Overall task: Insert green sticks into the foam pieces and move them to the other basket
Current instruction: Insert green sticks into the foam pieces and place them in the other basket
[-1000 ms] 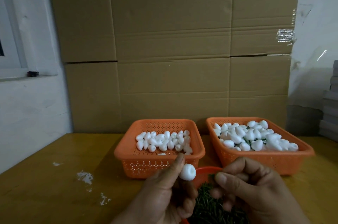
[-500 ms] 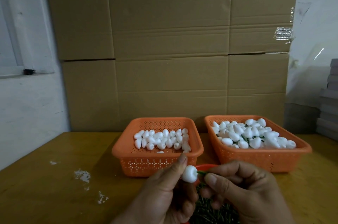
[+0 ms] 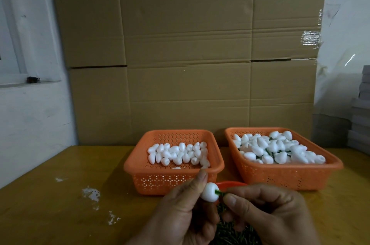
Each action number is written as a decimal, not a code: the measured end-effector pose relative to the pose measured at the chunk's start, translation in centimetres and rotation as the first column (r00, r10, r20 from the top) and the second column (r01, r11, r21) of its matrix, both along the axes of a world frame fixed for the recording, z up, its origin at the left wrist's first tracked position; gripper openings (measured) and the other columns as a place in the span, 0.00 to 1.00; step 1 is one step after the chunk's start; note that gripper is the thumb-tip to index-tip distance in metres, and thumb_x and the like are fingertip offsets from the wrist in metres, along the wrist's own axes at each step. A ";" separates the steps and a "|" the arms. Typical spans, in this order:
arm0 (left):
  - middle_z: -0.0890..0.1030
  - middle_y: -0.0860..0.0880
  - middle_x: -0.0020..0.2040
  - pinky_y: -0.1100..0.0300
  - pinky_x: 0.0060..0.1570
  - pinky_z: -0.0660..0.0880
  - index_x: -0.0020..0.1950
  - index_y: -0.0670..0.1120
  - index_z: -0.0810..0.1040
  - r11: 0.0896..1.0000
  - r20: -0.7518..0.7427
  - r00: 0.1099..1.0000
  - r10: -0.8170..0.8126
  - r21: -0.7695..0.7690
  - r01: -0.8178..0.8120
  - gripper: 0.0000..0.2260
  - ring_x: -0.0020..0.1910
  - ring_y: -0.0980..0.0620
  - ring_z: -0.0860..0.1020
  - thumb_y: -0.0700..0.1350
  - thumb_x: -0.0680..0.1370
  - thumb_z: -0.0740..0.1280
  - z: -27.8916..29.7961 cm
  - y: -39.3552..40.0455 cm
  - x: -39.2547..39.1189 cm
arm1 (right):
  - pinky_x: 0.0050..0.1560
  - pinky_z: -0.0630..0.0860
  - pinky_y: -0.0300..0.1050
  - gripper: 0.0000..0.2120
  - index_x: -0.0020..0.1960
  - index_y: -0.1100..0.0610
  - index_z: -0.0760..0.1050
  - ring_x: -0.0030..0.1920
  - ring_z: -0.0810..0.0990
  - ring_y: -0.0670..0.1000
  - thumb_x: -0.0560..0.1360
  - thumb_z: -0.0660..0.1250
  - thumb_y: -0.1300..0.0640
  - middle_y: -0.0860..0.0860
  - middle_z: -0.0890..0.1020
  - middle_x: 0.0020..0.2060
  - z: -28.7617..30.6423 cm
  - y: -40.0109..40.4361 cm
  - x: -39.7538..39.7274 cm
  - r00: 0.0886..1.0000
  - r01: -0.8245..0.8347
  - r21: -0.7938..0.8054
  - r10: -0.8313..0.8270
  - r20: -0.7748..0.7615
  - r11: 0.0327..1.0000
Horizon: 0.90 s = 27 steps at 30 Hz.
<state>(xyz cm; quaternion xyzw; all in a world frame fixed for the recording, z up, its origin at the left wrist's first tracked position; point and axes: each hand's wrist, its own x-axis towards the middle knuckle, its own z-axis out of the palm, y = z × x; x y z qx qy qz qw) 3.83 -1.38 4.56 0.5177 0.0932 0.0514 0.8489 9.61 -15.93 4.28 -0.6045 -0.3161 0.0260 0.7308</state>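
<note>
Now that the green stick (image 3: 219,193) pinched by the right hand (image 3: 266,212) has entered the foam piece (image 3: 209,192), gripped by the left hand (image 3: 180,210) above the bench (image 3: 60,204), transfer to the right basket (image 3: 290,172) looks next.

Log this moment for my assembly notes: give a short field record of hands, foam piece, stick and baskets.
left hand: pinches a white foam piece
right hand: pinches a green stick, tip in the foam piece
left basket: plain foam pieces
right basket: foam pieces, green sticks among them
stick supply: green sticks in a red container under the hands
</note>
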 end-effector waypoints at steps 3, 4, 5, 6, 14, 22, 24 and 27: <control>0.73 0.41 0.25 0.67 0.16 0.66 0.30 0.45 0.81 0.999 0.041 0.998 0.043 0.032 -0.045 0.14 0.17 0.50 0.70 0.56 0.65 0.74 -0.1 -0.3 -0.1 | 0.25 0.77 0.39 0.06 0.34 0.58 0.87 0.25 0.82 0.54 0.57 0.75 0.61 0.62 0.82 0.26 -0.3 0.0 0.2 0.997 0.025 0.005 -0.026 0.077 1.000; 0.73 0.41 0.25 0.67 0.16 0.66 0.30 0.45 0.81 0.998 0.060 0.997 0.048 0.042 -0.051 0.14 0.17 0.50 0.69 0.56 0.65 0.74 -0.2 -0.3 -0.2 | 0.26 0.77 0.39 0.05 0.34 0.57 0.87 0.25 0.82 0.54 0.58 0.75 0.61 0.62 0.83 0.26 -0.4 0.0 0.2 0.994 0.039 0.015 -0.040 0.098 0.999; 0.73 0.41 0.24 0.67 0.17 0.66 0.29 0.46 0.80 0.997 0.072 0.996 0.048 0.056 -0.052 0.14 0.17 0.51 0.69 0.56 0.66 0.73 -0.2 -0.3 -0.2 | 0.26 0.77 0.39 0.05 0.34 0.56 0.87 0.25 0.83 0.54 0.58 0.75 0.60 0.61 0.83 0.26 -0.4 0.1 0.0 0.992 0.046 0.021 -0.048 0.116 0.999; 0.73 0.42 0.24 0.68 0.18 0.66 0.29 0.47 0.80 0.996 0.084 0.996 0.043 0.074 -0.049 0.14 0.17 0.51 0.70 0.56 0.66 0.72 -0.1 -0.2 -0.2 | 0.27 0.78 0.39 0.05 0.34 0.54 0.87 0.26 0.83 0.55 0.58 0.75 0.60 0.61 0.83 0.26 -0.2 0.2 -0.1 0.989 0.053 0.024 -0.056 0.134 0.998; 0.76 0.41 0.28 0.65 0.19 0.65 0.40 0.47 0.81 0.967 0.300 0.949 0.098 0.196 -0.162 0.12 0.20 0.50 0.71 0.55 0.66 0.73 0.3 -0.4 -0.1 | 0.33 0.80 0.38 0.06 0.39 0.51 0.88 0.31 0.85 0.51 0.63 0.76 0.57 0.55 0.86 0.30 0.0 0.3 -0.9 0.970 0.090 0.087 -0.108 0.218 0.992; 0.81 0.46 0.35 0.63 0.29 0.71 0.54 0.51 0.86 0.930 0.398 0.917 0.016 0.331 -0.159 0.14 0.29 0.53 0.76 0.49 0.68 0.75 -0.3 -0.2 -0.2 | 0.29 0.73 0.32 0.03 0.36 0.47 0.87 0.27 0.80 0.41 0.65 0.74 0.53 0.51 0.85 0.28 0.1 -0.1 -0.8 0.973 0.114 -0.012 -0.109 0.202 0.993; 0.80 0.47 0.35 0.65 0.30 0.71 0.54 0.52 0.86 0.910 0.403 0.915 0.017 0.373 -0.182 0.14 0.30 0.55 0.75 0.49 0.69 0.76 -0.4 -0.1 -0.3 | 0.27 0.71 0.32 0.03 0.37 0.46 0.87 0.26 0.78 0.41 0.65 0.74 0.51 0.52 0.84 0.27 0.0 -0.2 -1.0 0.981 0.098 -0.037 -0.090 0.173 0.995; 0.78 0.47 0.35 0.65 0.31 0.70 0.54 0.54 0.85 0.878 0.419 0.908 0.026 0.425 -0.222 0.16 0.29 0.56 0.73 0.54 0.67 0.77 -0.4 0.1 -0.3 | 0.26 0.69 0.30 0.05 0.39 0.48 0.87 0.24 0.76 0.41 0.65 0.73 0.50 0.53 0.82 0.26 -0.1 -0.2 -1.3 0.993 0.034 -0.034 -0.030 0.115 0.999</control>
